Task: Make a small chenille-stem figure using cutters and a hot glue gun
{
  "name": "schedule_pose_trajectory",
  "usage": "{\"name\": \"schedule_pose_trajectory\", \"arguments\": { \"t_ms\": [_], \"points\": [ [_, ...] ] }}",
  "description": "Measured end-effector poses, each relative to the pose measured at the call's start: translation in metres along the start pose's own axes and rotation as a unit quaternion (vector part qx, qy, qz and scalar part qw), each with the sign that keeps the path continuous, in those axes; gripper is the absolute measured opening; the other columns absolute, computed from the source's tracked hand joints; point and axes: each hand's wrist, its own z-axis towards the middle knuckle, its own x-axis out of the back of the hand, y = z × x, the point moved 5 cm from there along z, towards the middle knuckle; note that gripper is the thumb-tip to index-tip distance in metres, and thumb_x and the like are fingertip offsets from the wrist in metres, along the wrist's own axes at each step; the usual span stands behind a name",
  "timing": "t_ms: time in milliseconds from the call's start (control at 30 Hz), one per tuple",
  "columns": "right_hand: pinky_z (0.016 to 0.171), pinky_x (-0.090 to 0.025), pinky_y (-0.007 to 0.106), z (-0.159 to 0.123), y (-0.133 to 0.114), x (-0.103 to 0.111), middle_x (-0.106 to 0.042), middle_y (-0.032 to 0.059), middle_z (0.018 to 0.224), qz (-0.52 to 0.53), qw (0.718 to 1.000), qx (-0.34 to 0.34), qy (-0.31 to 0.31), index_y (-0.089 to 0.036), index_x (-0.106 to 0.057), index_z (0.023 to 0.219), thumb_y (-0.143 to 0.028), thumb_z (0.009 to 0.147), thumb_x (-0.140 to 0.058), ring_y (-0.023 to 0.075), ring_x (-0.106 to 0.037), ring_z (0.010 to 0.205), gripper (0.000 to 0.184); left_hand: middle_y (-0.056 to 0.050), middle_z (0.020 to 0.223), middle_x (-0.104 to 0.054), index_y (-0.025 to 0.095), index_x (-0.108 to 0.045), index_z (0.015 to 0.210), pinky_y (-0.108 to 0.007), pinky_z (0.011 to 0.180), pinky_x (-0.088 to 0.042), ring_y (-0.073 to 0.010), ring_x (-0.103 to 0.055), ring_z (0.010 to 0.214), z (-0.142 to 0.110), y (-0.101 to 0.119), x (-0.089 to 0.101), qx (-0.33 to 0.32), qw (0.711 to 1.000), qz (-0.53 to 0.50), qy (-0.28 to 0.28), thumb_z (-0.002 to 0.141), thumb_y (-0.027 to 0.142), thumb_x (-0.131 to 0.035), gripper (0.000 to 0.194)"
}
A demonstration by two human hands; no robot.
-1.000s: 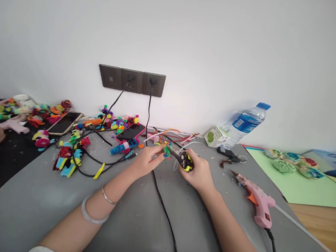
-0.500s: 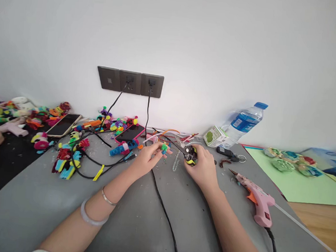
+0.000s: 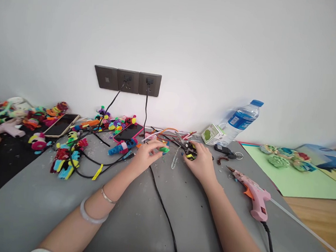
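Wall (image 3: 210,47): pale, bearing a row of dark socket plates (image 3: 127,81); two carry plugs, which probably explains why things gather so close below it
Counter (image 3: 123,232): grey, strewn with tiny crumbs; a black cable (image 3: 164,212) crosses it between the person's arms, perhaps the shortest run from the plug
Green sheet (image 3: 300,186): flat at the right, beneath several crinkled rosettes (image 3: 278,161), maybe to keep them off the crumbs
Water bottle (image 3: 240,122): at the back, just beside a small carton (image 3: 212,134), likely there to spare the elbows; it looks tilted, though the lens may do that
Glue gun (image 3: 253,194): on its side right of the right arm, nozzle toward the wall, a sensible way to keep the tip off skin
Right hand (image 3: 201,162): grip wrapped round the pliers' handles, palm above; whether the counter bears their weight, I cannot tell
Left hand (image 3: 144,157): grip narrow, thumb and fingertips pinching the green piece
Pliers (image 3: 189,150): black and yellow, tips pointing up and left toward thin strips (image 3: 170,132), angled as the palm naturally sets them
Clear strand (image 3: 174,162): bent into a loop between the hands, within easy reach of both
Green piece (image 3: 164,149): at the left fingertips, above the counter; a pinch suits something so small, its exact form unclear
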Motion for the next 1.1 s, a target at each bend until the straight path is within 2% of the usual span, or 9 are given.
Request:
{"name": "schedule_pose_trajectory", "arguments": {
  "t_ms": [200, 433, 600, 700, 800, 933, 1100],
  "points": [
    [0.084, -0.043, 0.039, 0.005, 0.011, -0.004, -0.066, 0.009, 0.109, 0.015, 0.999, -0.038, 0.018, -0.021, -0.057, 0.118, -0.032, 0.078, -0.062, 0.0292, -0.058, 0.099, 0.042, -0.007, 0.103, -0.067, 0.019, -0.069, 0.09, -0.025, 0.065, -0.047, -0.0171, -0.063, 0.089, -0.001, -0.003, -0.001, -0.003, 1.0, 0.005, 0.008, 0.076, 0.01, -0.064, 0.017],
    [0.079, -0.04, 0.041, 0.001, 0.003, -0.017, -0.066, 0.012, 0.106, -0.121, 0.991, -0.029, -0.038, -0.018, -0.059, 0.119, -0.037, 0.079, -0.067, 0.0316, -0.056, 0.094, 0.045, -0.005, 0.097, -0.065, 0.017, -0.058, 0.077, -0.023, 0.063, -0.043, -0.0159, -0.061, 0.087, 0.0, -0.006, -0.002, -0.006, 1.0, 0.012, 0.009, 0.071, 0.004, -0.064, 0.015],
    [0.079, -0.04, 0.042, -0.001, 0.008, -0.021, -0.065, 0.0132, 0.102, -0.129, 0.991, -0.031, -0.034, -0.018, -0.063, 0.114, -0.043, 0.08, -0.068, 0.0321, -0.056, 0.092, 0.042, -0.003, 0.091, -0.064, 0.017, -0.056, 0.076, -0.023, 0.063, -0.043, -0.0154, -0.06, 0.084, 0.0, -0.007, -0.003, 0.004, 1.0, 0.019, 0.007, 0.071, 0.005, -0.064, 0.016],
    [0.083, -0.042, 0.044, 0.001, 0.001, -0.013, -0.065, 0.0125, 0.105, -0.074, 0.997, -0.007, -0.018, -0.019, -0.064, 0.11, -0.039, 0.085, -0.063, 0.0322, -0.056, 0.096, 0.032, -0.001, 0.084, -0.063, 0.018, -0.057, 0.076, -0.023, 0.064, -0.043, -0.0146, -0.06, 0.08, 0.0, -0.007, -0.003, 0.016, 0.999, 0.041, 0.007, 0.071, 0.006, -0.065, 0.015],
    [0.09, -0.042, 0.045, 0.001, -0.02, 0.0, -0.065, 0.0105, 0.109, 0.062, 0.996, 0.071, -0.002, -0.021, -0.063, 0.11, -0.033, 0.092, -0.055, 0.029, -0.056, 0.103, 0.023, 0.0, 0.082, -0.064, 0.018, -0.058, 0.075, -0.023, 0.063, -0.042, -0.0136, -0.059, 0.076, -0.001, -0.006, -0.005, 0.024, 0.998, 0.06, -0.001, 0.072, 0.008, -0.065, 0.012],
    [0.093, -0.045, 0.041, -0.004, -0.05, 0.005, -0.063, 0.0098, 0.11, 0.251, 0.954, 0.157, -0.046, -0.022, -0.062, 0.11, -0.029, 0.092, -0.055, 0.0251, -0.057, 0.108, 0.02, 0.0, 0.081, -0.064, 0.018, -0.06, 0.076, -0.023, 0.064, -0.043, -0.0144, -0.059, 0.077, -0.002, -0.005, -0.009, 0.027, 0.998, 0.062, -0.009, 0.073, 0.011, -0.064, 0.008],
    [0.094, -0.047, 0.04, -0.01, -0.062, 0.0, -0.061, 0.0095, 0.109, 0.32, 0.932, 0.154, -0.08, -0.023, -0.063, 0.105, -0.024, 0.089, -0.059, 0.0235, -0.058, 0.108, 0.016, -0.001, 0.079, -0.065, 0.018, -0.061, 0.074, -0.025, 0.068, -0.045, -0.0157, -0.059, 0.076, -0.003, -0.004, -0.01, 0.034, 0.997, 0.068, -0.017, 0.073, 0.013, -0.062, 0.005]
  ]
}}
